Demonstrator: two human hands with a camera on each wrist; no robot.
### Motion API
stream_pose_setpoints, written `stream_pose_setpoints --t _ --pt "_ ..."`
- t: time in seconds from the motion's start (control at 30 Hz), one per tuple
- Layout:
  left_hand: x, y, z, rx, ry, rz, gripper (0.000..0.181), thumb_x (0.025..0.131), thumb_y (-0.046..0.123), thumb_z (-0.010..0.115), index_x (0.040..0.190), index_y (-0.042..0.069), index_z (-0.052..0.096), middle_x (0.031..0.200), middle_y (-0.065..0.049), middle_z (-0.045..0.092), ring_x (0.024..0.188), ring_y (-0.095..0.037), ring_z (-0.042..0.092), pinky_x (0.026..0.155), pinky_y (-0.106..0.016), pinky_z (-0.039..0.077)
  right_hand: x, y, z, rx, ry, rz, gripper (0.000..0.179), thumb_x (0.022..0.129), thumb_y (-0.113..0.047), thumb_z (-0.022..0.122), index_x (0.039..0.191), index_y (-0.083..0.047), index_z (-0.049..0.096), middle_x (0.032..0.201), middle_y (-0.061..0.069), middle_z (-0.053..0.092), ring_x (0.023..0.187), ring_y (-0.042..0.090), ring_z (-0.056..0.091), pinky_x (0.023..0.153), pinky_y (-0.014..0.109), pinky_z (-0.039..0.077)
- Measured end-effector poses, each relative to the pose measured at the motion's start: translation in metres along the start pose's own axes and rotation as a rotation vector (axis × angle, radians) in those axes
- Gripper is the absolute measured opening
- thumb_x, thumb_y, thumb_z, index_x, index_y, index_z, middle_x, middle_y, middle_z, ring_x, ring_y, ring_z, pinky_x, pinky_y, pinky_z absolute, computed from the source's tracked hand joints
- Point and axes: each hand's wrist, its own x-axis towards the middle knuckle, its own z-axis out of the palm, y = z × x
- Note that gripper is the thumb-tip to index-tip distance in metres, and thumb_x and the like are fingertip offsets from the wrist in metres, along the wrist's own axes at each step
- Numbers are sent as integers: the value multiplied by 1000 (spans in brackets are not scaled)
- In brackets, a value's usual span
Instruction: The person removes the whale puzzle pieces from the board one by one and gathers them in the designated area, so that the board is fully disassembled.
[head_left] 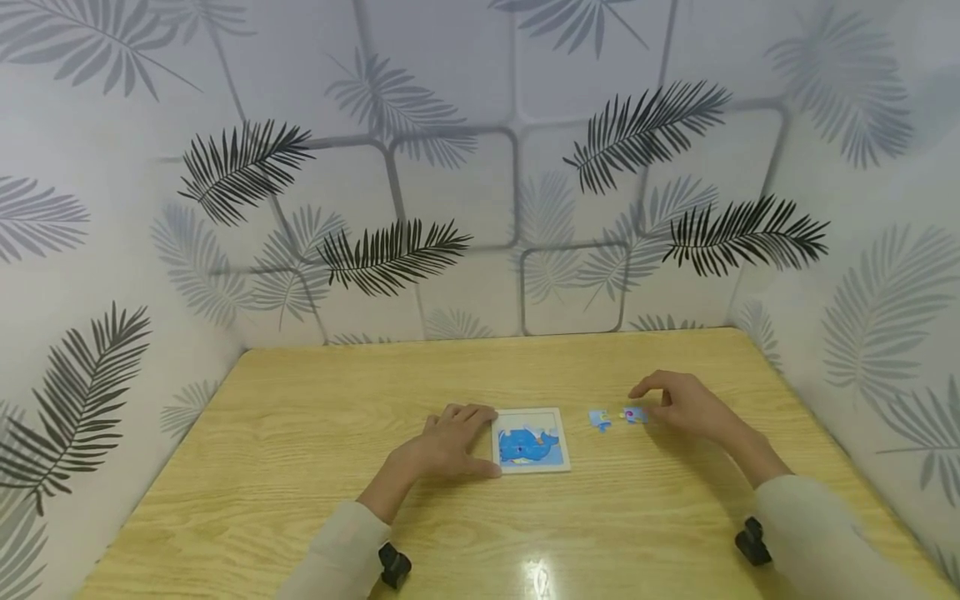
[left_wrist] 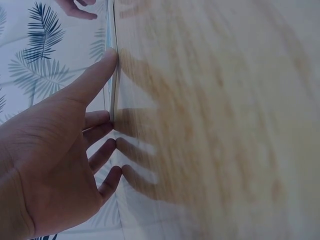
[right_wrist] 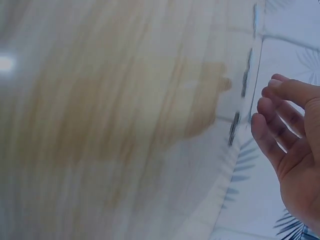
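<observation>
A square white-bordered puzzle board [head_left: 564, 442] with a blue whale picture lies on the table. My left hand [head_left: 455, 442] is at its left side, thumb at the near corner and fingertips at the far corner. In the left wrist view, the thumb of the left hand [left_wrist: 60, 145] touches the board's thin edge, with the other fingers spread below. To the right of the board lie two small puzzle pieces, one light blue [head_left: 599, 419] and one with a pink spot [head_left: 634, 414]. Just beside the latter, my right hand [head_left: 686, 406] hovers with loosely bent fingers and nothing visible in them.
The wood-grain table [head_left: 300, 417] reaches back to a wall [head_left: 465, 192] patterned with leaves, which also closes in the left and right sides. Dark wrist-camera mounts [head_left: 752, 542] sit at both sleeves. A bright light reflection shows on the near tabletop.
</observation>
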Motion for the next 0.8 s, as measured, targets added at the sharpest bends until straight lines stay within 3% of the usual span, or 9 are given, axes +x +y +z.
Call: stream_pose_setpoints --t 0.3,0.63,0.8 --pt "0 0 1 10 -15 -13 86 92 56 73 160 19 36 165 -7 35 150 -38 29 116 -70 22 28 -33 33 137 -166 -69 36 95 -4 73 131 -1 67 123 18 70 58 5 50 56 26 48" --pt "-1 1 -1 9 -10 -40 85 92 57 73 160 20 37 165 -5 36 149 -35 30 116 -66 24 61 -74 68 207 -248 -158 37 94 -7 76 130 -3 68 124 14 69 62 6 52 59 25 50" --pt "0 1 -1 17 -9 -43 86 92 59 72 160 20 37 165 -5 36 149 -34 31 116 -66 26 72 -93 83 194 -291 -164 36 94 -8 77 129 -6 70 126 12 69 69 8 55 66 26 52"
